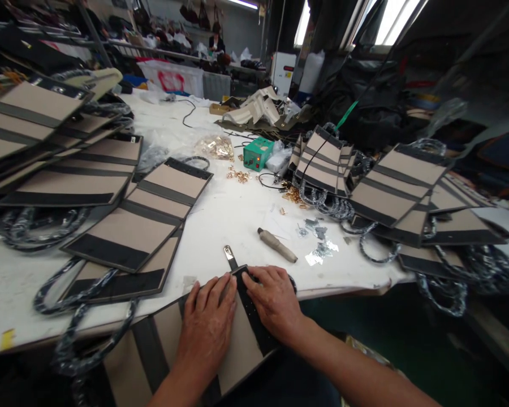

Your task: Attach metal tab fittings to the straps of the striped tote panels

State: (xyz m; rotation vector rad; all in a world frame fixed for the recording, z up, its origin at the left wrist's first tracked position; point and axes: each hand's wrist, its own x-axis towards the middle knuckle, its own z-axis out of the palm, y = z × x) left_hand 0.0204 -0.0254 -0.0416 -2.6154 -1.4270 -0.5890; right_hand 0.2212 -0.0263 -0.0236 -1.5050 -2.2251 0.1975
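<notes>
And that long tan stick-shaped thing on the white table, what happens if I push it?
The long tan stick-shaped thing looks rounded, so it might roll across the white table. Its dull surface suggests it probably isn't slippery. It looks straight, so it's probably stiff.

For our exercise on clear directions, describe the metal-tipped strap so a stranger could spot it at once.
Find the white table, then the left hand and right hand on a striped panel at its near edge. Just beyond their fingertips, a short dark strap points away from the person. Its shiny metal tip sets it apart from the dull, thicker rod to its right.
</notes>
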